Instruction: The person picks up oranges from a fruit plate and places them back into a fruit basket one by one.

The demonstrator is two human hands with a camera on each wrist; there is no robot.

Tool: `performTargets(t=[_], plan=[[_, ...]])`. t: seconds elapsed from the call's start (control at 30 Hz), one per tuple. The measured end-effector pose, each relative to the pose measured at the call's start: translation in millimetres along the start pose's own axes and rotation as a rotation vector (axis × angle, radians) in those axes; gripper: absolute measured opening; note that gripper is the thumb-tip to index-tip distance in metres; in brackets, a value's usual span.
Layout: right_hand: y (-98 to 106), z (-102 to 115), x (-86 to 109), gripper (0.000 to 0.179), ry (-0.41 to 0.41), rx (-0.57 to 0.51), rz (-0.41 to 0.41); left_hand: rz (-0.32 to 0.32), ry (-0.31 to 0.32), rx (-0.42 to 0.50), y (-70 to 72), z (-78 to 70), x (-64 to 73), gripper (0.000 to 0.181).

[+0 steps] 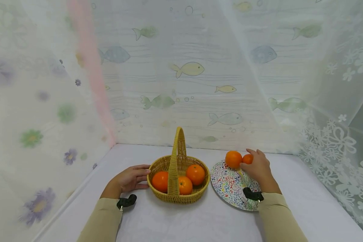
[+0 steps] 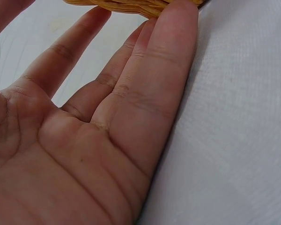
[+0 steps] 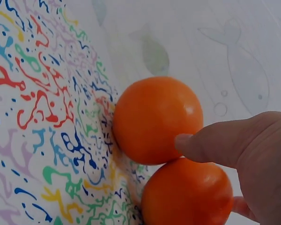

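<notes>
My left hand (image 1: 134,178) is at the left side of a yellow wicker basket (image 1: 184,199). In the left wrist view, its fairly straight fingers (image 2: 152,89) touch the woven edge. Oranges (image 1: 195,174) lie inside the basket, partly behind its arched handle. My right hand (image 1: 258,169) is over the far right of a round, colourfully speckled plate (image 1: 230,188). Thumb and fingers are spread about the right-hand orange (image 1: 247,159). Another orange (image 1: 233,159) sits against it. In the right wrist view, the thumb (image 3: 215,143) overlaps one orange's edge; firm contact cannot be told.
A white cloth (image 1: 199,222) covers the table. Behind it hangs a pale curtain (image 1: 187,101) printed with fish. Sheer flowered fabric hangs at the left (image 1: 48,141) and lacy netting (image 1: 341,158) at the right. The basket's handle (image 1: 179,144) rises high above its rim.
</notes>
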State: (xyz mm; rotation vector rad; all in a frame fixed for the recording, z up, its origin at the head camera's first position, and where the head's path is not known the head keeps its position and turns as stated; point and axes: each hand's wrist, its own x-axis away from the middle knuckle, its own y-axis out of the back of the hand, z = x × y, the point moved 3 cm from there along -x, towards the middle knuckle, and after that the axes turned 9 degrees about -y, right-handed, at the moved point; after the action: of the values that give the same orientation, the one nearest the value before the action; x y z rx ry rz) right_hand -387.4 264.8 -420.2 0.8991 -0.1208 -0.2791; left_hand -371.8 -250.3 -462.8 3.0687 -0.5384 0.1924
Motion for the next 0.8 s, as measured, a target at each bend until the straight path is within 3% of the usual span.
performTargets(t=[0.2, 0.8], plan=[[-1, -7, -2.0, 0.092, -0.014, -0.038, 0.002, -0.005, 0.004, 0.002, -1.7, -2.4, 2.3, 0.065], [-5, -19, -6.4, 0.087, -0.031, -0.081, 0.038, 0.0, 0.005, 0.009, -0.2, 0.5, -0.6, 0.065]])
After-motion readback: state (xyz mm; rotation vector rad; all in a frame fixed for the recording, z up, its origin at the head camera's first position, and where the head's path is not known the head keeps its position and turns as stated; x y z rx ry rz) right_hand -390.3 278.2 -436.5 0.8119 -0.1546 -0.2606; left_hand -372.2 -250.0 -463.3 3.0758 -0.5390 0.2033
